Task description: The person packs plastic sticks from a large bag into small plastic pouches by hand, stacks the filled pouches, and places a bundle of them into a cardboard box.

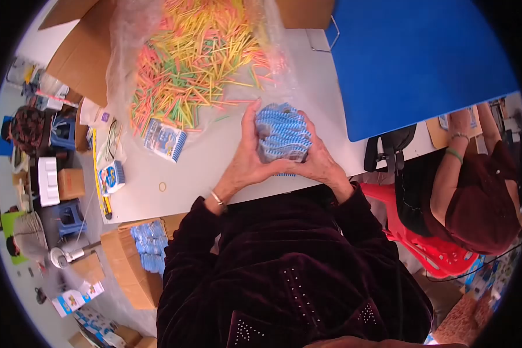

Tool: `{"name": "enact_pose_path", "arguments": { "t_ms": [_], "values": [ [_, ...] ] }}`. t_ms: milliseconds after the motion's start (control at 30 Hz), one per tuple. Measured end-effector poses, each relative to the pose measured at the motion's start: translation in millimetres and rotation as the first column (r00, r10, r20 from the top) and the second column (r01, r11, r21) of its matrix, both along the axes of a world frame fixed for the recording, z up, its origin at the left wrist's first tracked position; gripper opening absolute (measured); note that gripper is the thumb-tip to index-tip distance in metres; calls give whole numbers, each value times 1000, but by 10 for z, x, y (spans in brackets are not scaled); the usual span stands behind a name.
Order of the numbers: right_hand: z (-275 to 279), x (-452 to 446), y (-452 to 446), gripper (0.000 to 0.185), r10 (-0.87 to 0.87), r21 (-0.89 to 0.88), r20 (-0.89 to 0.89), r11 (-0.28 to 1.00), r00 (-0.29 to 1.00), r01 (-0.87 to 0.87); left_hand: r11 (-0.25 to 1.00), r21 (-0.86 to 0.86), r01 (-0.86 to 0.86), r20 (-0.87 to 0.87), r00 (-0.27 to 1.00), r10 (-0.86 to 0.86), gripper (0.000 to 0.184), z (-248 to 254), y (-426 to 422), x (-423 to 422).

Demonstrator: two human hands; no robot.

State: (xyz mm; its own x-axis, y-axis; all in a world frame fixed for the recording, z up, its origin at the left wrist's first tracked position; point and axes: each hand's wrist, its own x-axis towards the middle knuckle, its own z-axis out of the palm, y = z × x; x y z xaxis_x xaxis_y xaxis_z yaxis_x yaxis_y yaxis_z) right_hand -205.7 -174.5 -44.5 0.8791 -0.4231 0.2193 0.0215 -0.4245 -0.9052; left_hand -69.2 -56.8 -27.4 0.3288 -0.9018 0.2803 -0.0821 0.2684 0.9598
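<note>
Between my two hands, over the front edge of the white table (pixel 203 180), is a stack of blue-and-white zigzag-edged packets (pixel 283 130). My left hand (pixel 246 156) wraps its left side, with the fingers pointing up. On the right side my right hand (pixel 319 156) curves round it, and both thumbs meet along the near side. A printed packet with a blue striped edge (pixel 164 141) lies to the left, beside a large heap of pink, yellow and green sticks (pixel 197 64) on clear plastic.
Another small pack (pixel 111 177) and a rubber band (pixel 162 187) lie at the table's left. A blue board (pixel 423 58) covers the back right. A co-worker (pixel 475 197) sits at the right by a red chair (pixel 388 214). An open carton (pixel 133 267) holds blue packets below left.
</note>
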Motion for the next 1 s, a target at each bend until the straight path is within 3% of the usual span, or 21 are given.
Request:
{"name": "enact_pose_path", "arguments": {
  "t_ms": [67, 133, 267, 333, 433, 567, 633, 700, 767, 800, 867, 967, 1000],
  "values": [
    [44, -16, 25, 109, 5, 15, -9, 1000, 1000, -4, 994, 94, 55, 29, 998, -58, 115, 116, 54, 120],
    [59, -25, 38, 108, 13, 5, -16, 1000, 1000, -13, 988, 157, -2, 465, 882, -73, 103, 306, 49, 213],
    [30, -50, 37, 108, 59, 52, -44, 997, 997, -56, 973, 219, 69, 582, 792, -187, 95, 688, 1, 241],
    [9, -62, 28, 109, 81, 22, -6, 996, 997, -81, 956, 269, 115, 716, 640, -279, 90, 733, -34, 232],
    [36, -65, 32, 112, 81, 60, -90, 995, 993, -76, 934, 336, 121, 766, 542, -346, 81, 812, -92, 153],
    [36, -55, 10, 118, 112, 87, -113, 991, 987, -103, 919, 379, 106, 779, 500, -379, 72, 857, -151, 77],
    [30, -35, 10, 122, 91, -28, -88, 995, 992, -94, 894, 444, 55, 789, 448, -420, 65, 795, -165, 71],
    [-29, -58, 4, 122, 69, 36, -116, 997, 991, -65, 903, 421, 86, 789, 455, -412, 62, 762, -190, 97],
    [40, -61, 51, 124, 33, 183, -177, 983, 984, 0, 909, 413, 62, 788, 476, -390, 59, 725, -122, 142],
    [135, -73, 91, 125, 39, 272, -211, 962, 977, 21, 942, 323, 95, 801, 503, -325, 57, 694, -59, 167],
    [-118, -30, 33, 123, 53, -16, 105, 999, 993, -51, 981, 187, 46, 810, 558, -181, 55, 704, 175, 281],
    [-103, -23, 0, 111, 132, -23, 102, 991, 986, -130, 979, -48, -200, 849, 509, 145, 56, 1097, 882, 591],
    [-107, -4, -4, 107, 160, -20, 117, 987, 980, -159, 935, -16, -355, 838, 506, 207, 52, 1261, 1245, 640]
  ]
}}
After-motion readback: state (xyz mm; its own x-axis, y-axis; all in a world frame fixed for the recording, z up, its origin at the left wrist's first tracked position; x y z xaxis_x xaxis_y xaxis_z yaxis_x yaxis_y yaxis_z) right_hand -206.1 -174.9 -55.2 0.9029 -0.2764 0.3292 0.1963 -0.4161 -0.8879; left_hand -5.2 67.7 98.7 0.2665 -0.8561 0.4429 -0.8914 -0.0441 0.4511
